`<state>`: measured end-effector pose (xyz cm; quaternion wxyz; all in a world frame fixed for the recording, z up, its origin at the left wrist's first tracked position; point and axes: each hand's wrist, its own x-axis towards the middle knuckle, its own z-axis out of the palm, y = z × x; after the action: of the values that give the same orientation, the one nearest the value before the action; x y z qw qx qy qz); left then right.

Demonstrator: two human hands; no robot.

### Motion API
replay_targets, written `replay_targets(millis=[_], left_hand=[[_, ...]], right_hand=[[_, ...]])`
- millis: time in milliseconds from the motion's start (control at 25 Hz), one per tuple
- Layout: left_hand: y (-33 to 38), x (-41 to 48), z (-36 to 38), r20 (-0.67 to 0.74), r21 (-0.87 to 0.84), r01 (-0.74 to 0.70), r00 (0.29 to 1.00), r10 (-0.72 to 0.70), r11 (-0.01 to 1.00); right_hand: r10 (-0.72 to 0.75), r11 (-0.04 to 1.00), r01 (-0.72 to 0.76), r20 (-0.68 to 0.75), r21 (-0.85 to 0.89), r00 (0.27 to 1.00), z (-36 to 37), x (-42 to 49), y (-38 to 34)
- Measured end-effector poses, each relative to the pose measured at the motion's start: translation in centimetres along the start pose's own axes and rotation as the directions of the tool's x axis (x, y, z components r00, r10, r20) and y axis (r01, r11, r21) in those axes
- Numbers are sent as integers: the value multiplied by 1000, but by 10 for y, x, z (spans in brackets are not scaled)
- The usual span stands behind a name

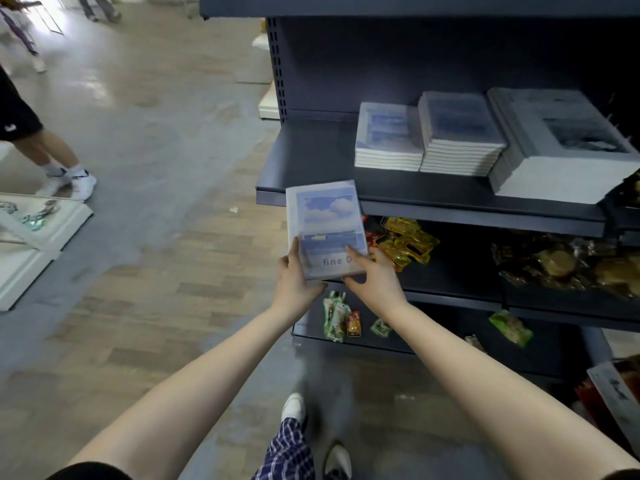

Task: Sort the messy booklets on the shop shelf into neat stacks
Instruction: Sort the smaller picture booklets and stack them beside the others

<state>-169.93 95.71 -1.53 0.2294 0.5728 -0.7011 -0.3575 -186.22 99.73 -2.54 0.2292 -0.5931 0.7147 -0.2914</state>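
Both my hands hold a small pile of sky-blue booklets (325,220) in front of the dark shelf's left end. My left hand (297,282) grips its lower left edge, thumb on the cover. My right hand (372,278) grips the lower right corner, thumb across the cover. On the shelf board (311,168) stand three stacks side by side: a low stack of blue booklets (388,136), a taller blue stack (460,133), and a stack of larger grey booklets (557,143) at the right.
Below are shelves with yellow snack packets (408,242), brown wrapped goods (568,265) and green packets (334,318). Another person's legs (52,157) stand at the left on the wooden floor, beside a white display platform (38,233). My own feet (294,407) are below.
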Motion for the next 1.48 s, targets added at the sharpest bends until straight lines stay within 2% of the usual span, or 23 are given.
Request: replay_targets(millis=[160,280,360,440,680,800,880,960,1080,1280,1360,1480], left_hand=[[8,1,9,-104,-144,-22,995,6,989],[19,7,13,-216,-163,-67,976,31,984],[31,17,12,-281,-171,-129,957,77,977],[47,34,8,-296,-170,-190,946,133,967],[71,109,16,-135,-69,-362,927,350,930],[76,146,25,-33,-50,-386,922,385,921],[86,174,26,36,4,-378,925,378,926],[99,202,27,93,91,-373,926,365,923],[112,242,28,158,232,-425,904,398,875],[111,280,28,222,281,-539,841,493,794],[104,281,34,203,264,-582,813,545,769],[96,283,45,176,189,-575,817,549,796]], right_hand=[[-80,992,88,-93,87,993,0,2,-10],[-163,968,188,-154,165,975,-11,13,-16],[-214,956,249,-218,152,952,-22,23,-19],[-243,960,272,-287,64,926,-34,37,-18],[-56,995,24,-346,-97,936,-67,81,5],[32,977,-99,-331,-188,943,-84,109,22],[47,961,-148,-389,-235,920,-92,129,27],[-66,894,-161,-478,-419,876,-98,151,31],[-200,789,-149,-478,-596,855,-107,185,32],[-317,711,-111,-457,-695,831,-96,218,49],[-348,724,-105,-494,-681,797,-92,221,54],[-401,733,-89,-533,-675,745,-91,223,61]])
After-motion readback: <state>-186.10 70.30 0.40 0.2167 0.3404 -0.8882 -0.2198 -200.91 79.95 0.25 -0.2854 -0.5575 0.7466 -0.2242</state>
